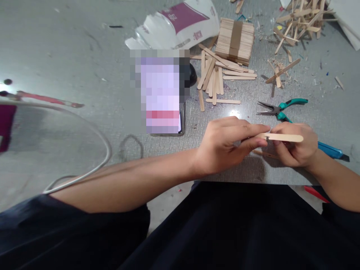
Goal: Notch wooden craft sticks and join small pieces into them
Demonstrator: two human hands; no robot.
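Observation:
Both my hands meet over the grey table's near edge. My left hand (pixel 227 144) is closed in a pinch on the left end of a flat wooden craft stick (pixel 284 137). My right hand (pixel 296 146) curls round the same stick from below and behind, its fingers closed on it. The stick lies level, pointing right. A second stick piece (pixel 263 153) shows beneath the hands on the table. A blue utility knife (pixel 332 150) lies just right of my right wrist.
Teal-handled pliers (pixel 281 108) lie beyond my hands. Loose sticks (pixel 215 77), a banded stick bundle (pixel 235 40) and a stick structure (pixel 302 17) sit farther back. A phone (pixel 164 93), a white pouch (pixel 180 22) and a white cable (pixel 84 176) are to the left.

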